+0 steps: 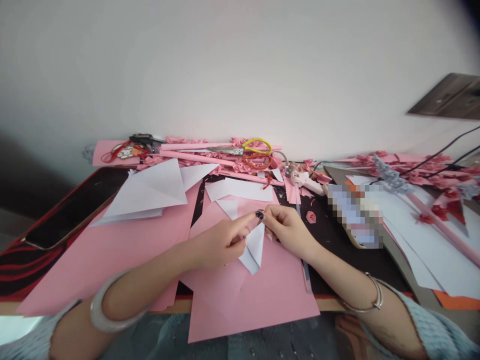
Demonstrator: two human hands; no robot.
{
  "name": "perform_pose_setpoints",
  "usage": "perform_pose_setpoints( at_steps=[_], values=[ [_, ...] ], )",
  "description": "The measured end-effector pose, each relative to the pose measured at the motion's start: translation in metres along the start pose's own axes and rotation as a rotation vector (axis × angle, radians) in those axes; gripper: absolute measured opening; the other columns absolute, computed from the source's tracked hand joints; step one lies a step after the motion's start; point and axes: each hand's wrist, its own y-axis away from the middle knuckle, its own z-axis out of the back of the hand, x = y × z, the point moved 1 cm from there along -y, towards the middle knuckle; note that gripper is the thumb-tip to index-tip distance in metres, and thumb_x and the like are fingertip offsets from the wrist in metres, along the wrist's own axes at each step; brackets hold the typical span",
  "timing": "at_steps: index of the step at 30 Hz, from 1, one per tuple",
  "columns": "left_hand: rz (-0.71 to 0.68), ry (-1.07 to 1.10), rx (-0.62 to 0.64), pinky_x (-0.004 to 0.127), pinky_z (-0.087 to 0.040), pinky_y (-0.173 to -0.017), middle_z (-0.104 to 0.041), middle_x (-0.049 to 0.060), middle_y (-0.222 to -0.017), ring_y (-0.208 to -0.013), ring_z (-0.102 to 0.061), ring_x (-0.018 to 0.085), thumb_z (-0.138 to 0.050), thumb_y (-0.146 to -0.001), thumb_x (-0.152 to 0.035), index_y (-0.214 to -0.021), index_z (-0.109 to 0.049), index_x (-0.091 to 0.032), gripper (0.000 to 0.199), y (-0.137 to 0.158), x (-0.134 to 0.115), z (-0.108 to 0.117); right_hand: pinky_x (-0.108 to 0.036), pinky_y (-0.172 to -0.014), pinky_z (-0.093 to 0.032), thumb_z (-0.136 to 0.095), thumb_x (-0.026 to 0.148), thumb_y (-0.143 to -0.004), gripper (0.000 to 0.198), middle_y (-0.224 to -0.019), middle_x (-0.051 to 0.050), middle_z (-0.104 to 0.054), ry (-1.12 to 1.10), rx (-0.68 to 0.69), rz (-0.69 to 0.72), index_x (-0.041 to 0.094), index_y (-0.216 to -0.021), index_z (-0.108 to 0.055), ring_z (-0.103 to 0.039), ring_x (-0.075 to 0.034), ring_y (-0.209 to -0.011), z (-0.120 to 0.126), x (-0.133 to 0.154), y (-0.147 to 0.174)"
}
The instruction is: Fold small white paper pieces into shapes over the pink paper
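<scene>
Pale wall [240, 70] fills the far side; over the near pink sheet [279, 292], my right hand [290, 227] pinches folded paper [255, 246]; whether my left hand [221, 245] also grips, I can't tell.

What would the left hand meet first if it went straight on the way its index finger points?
Most likely the right hand: the left hand points its index finger at the other's fingers, though one view leaves unclear whether they touch.
</scene>
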Motion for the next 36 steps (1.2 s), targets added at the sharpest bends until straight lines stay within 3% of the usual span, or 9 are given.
perform_pose_setpoints(
  at_steps=[3, 7, 11, 21, 25, 30, 36],
  values=[
    [-0.011, -0.026, -0.022, 0.020, -0.023, -0.046, -0.034, -0.007, -0.060, -0.050, -0.030, 0.008, -0.034, -0.083, -0.008, -0.142, -0.012, -0.025, 0.066, -0.0009, 0.0018, 0.0003, -0.020, -0.043, -0.027, -0.048, 0.040, -0.086, 0.038, -0.045, 0.005, -0.045, -0.018, -0.015, -0.015, 0.017, -0.056, -0.042, -0.037, -0.006, -0.041, -0.0001, -0.0009, -0.0001],
    [-0.024, -0.057, -0.044, 0.020, -0.025, -0.048, -0.037, -0.007, -0.061, -0.051, -0.033, 0.008, -0.034, -0.083, -0.009, -0.143, -0.010, -0.027, 0.067, -0.0011, 0.0024, 0.0009, -0.019, -0.039, -0.023, -0.048, 0.043, -0.085, 0.033, -0.045, 0.007, -0.041, -0.168, 0.101, -0.056, 0.017, -0.066, -0.047, -0.032, -0.005, -0.037, 0.0004, -0.0021, -0.0007],
    [-0.009, -0.084, -0.061, 0.021, -0.025, -0.049, -0.035, -0.007, -0.060, -0.051, -0.032, 0.008, -0.035, -0.082, -0.008, -0.143, -0.011, -0.026, 0.068, -0.0002, 0.0000, 0.0009, -0.019, -0.041, -0.024, -0.055, 0.040, -0.082, 0.030, -0.051, 0.007, -0.041, -0.166, 0.185, -0.065, 0.016, -0.066, -0.046, -0.034, -0.005, -0.041, 0.0001, -0.0032, -0.0005],
    [-0.003, -0.047, -0.081, 0.021, -0.023, -0.047, -0.032, -0.007, -0.057, -0.049, -0.030, 0.008, -0.037, -0.081, -0.009, -0.139, -0.028, -0.023, 0.060, -0.0005, 0.0001, 0.0010, -0.019, -0.039, -0.022, -0.054, 0.038, -0.081, 0.031, -0.044, 0.007, -0.044, -0.071, 0.129, -0.103, 0.018, -0.061, -0.043, -0.031, -0.005, -0.038, -0.0012, -0.0011, 0.0001],
    [0.040, 0.028, -0.061, 0.020, -0.024, -0.044, -0.034, -0.008, -0.056, -0.047, -0.030, 0.008, -0.037, -0.082, -0.012, -0.127, -0.042, -0.019, 0.046, 0.0001, -0.0022, 0.0036, -0.019, -0.040, -0.024, -0.052, 0.037, -0.082, 0.031, -0.045, 0.006, -0.045, 0.018, 0.089, -0.085, 0.018, -0.059, -0.043, -0.033, -0.005, -0.040, -0.0002, -0.0013, -0.0004],
    [0.067, 0.111, -0.059, 0.019, -0.031, -0.044, -0.035, -0.008, -0.054, -0.045, -0.039, 0.007, -0.039, -0.086, -0.021, -0.098, -0.052, -0.016, 0.018, -0.0002, -0.0050, 0.0042, -0.020, -0.044, -0.028, -0.051, 0.032, -0.083, 0.029, -0.047, 0.005, -0.046, 0.113, 0.043, -0.040, 0.018, -0.059, -0.044, -0.037, -0.007, -0.043, 0.0016, -0.0016, -0.0006],
    [0.110, 0.149, -0.079, 0.019, -0.039, -0.045, -0.038, -0.007, -0.056, -0.045, -0.047, 0.007, -0.048, -0.085, -0.030, -0.088, -0.054, -0.016, 0.016, -0.0028, -0.0010, 0.0021, -0.020, -0.046, -0.029, -0.049, 0.031, -0.084, 0.028, -0.048, 0.005, -0.046, 0.174, 0.021, -0.013, 0.018, -0.059, -0.044, -0.038, -0.007, -0.045, 0.0015, -0.0014, 0.0009]
  ],
)
